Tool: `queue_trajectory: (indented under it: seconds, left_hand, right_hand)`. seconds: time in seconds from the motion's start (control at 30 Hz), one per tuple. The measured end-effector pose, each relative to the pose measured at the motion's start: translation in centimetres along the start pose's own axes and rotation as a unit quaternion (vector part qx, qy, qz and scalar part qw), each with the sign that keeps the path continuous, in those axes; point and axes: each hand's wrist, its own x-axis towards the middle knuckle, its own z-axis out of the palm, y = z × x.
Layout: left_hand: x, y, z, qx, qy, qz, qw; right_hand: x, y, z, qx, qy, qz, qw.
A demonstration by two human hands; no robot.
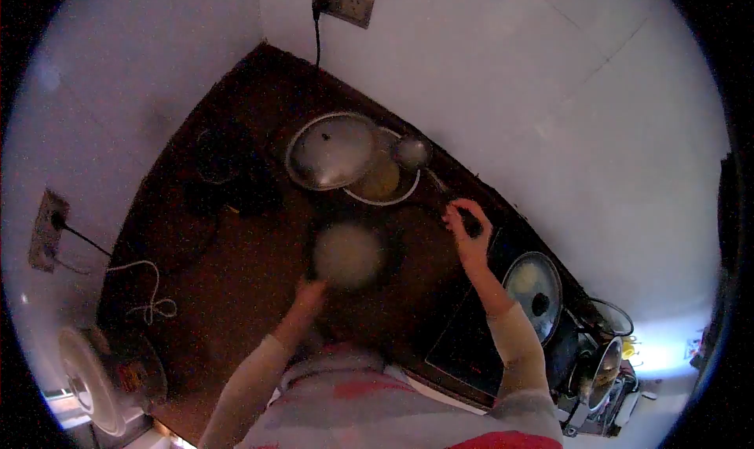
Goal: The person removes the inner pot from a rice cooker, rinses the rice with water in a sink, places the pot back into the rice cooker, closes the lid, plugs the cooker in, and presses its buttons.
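My left hand [312,293] is closed on the near left rim of a dark bowl, with blurred whitish contents [348,254] inside that I cannot make out. Curled in a loop, the fingers of my right hand [473,227] are at the handle end of a metal ladle [412,152]; the dim light hides the exact grip. The ladle's round head is over the right side of a white-rimmed pot [416,183] with yellowish food in it. A shiny metal lid [330,154] covers the pot's left part.
On the right, a glass-lidded pan [534,292] stands on a black cooktop [471,339]. Farther right are more cookware [605,370] and a bright light. A white-lidded container [98,382] stands lower left, near a loose white cord [153,292]. Walls border the brown counter [259,268].
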Motion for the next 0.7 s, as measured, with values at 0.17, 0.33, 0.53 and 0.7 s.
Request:
queue_trajectory:
  seconds: [0.17,0.33,0.53,0.7]
  left_hand:
    - [-8.2,3.9,-0.9,0.035,0.070,0.025,0.997]
    - [-10.5,4.5,-2.9,0.062,0.102,0.021,0.993]
    - [-12.5,-1.6,-5.0,0.042,0.018,0.093,0.995]
    - [-21.3,-8.3,-8.4,-0.017,0.033,0.079,0.996]
  right_hand:
    - [0.8,-1.6,4.7,-0.011,-0.027,-0.007,1.000]
    - [0.3,3.3,7.2,0.239,0.051,0.226,0.943]
    - [-5.7,9.2,3.8,0.284,-0.002,0.420,0.862]
    - [-19.7,-0.1,1.4,0.153,-0.198,0.315,0.915]
